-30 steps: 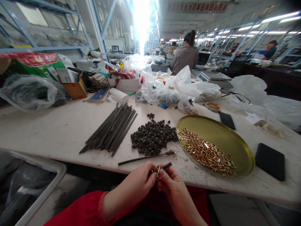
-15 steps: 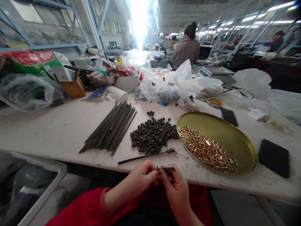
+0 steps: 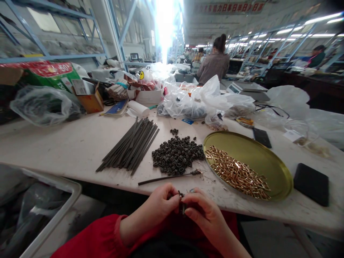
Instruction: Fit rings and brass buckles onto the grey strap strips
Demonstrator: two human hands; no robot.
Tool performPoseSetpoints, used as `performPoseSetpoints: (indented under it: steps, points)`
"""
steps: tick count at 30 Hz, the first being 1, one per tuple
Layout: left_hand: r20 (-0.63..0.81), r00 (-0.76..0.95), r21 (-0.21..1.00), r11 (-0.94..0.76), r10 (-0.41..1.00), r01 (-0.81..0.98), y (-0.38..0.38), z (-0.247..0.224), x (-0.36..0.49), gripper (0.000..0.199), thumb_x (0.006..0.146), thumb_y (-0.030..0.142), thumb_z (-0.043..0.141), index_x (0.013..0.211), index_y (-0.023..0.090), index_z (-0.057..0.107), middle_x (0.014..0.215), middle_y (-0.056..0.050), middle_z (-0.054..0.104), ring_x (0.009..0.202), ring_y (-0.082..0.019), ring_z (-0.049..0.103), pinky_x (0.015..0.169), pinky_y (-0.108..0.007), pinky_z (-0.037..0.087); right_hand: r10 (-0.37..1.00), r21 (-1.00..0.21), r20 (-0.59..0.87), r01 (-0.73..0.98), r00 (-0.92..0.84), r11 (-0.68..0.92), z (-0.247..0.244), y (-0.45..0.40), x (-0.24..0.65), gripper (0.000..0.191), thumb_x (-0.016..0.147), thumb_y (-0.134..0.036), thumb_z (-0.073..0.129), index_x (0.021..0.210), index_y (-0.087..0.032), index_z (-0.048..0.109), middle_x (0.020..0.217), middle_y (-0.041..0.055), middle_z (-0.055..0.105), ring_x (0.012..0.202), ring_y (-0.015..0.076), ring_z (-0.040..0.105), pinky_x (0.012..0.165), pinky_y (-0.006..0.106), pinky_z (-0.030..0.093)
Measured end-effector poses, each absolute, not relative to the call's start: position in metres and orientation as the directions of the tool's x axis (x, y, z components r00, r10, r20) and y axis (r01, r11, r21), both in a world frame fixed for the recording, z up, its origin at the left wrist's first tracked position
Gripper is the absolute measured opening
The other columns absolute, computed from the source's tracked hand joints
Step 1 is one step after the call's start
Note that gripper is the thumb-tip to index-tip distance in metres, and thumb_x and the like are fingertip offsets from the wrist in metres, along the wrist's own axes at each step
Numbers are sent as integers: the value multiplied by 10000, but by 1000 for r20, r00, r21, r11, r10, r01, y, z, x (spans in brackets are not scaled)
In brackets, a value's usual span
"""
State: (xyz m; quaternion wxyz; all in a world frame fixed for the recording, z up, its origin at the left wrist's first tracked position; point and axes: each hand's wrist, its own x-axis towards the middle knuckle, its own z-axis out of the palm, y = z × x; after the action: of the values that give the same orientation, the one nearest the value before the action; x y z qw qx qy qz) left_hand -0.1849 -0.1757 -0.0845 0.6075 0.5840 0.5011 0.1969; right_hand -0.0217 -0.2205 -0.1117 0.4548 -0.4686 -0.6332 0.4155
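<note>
Near the table's front edge, my left hand [image 3: 162,200] pinches a small dark piece [image 3: 182,204], whose details are too small to tell. My right hand [image 3: 201,208] is curled around the other side of it, thumb and fingers close to the piece; its grip is partly hidden. Just beyond lies a thin dark strip [image 3: 166,178] with a frayed right end. A heap of small dark loops [image 3: 177,154] is behind it, with long dark strips [image 3: 129,145] to the left. On the right, a gold oval tray [image 3: 258,152] holds gold-coloured metal frames [image 3: 238,173].
Plastic bags [image 3: 193,102] and boxes line the back of the table [image 3: 67,147]. A black flat object [image 3: 311,183] lies at the right, a phone [image 3: 262,138] behind the tray. A bin [image 3: 76,190] stands lower left. A person [image 3: 215,64] is further back.
My right hand has turned, its fingers now curled over the small piece; the dark strip end that stuck out over them no longer shows. The view has shifted slightly.
</note>
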Motion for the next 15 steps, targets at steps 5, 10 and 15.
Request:
performPoseSetpoints:
  steps: [5,10,15]
  points:
    - [-420,480,905,315,770,286,-178,-85,-183,141,693,304,500,668,175,448,542,55,500,518,-96,463,500,-204,342,954,-947,195,209,-226,243,-108,-221,-14,93,775,-279,631,864,-265,654,754,2,540,693,158,524,626,244,432]
    - [-422,477,902,305,770,306,-180,-86,-180,152,704,305,509,670,171,446,561,56,488,531,-88,432,497,-198,312,963,-957,160,206,-218,206,-105,-217,-14,54,762,-249,640,716,-233,615,741,-1,518,725,158,503,660,249,419]
    - [-494,485,869,395,722,297,-179,-80,-178,235,707,385,540,682,169,453,565,43,506,526,-88,415,502,-206,288,975,-997,30,59,-221,44,-104,-218,-8,125,735,-361,660,782,-245,656,827,19,517,791,178,515,722,284,439]
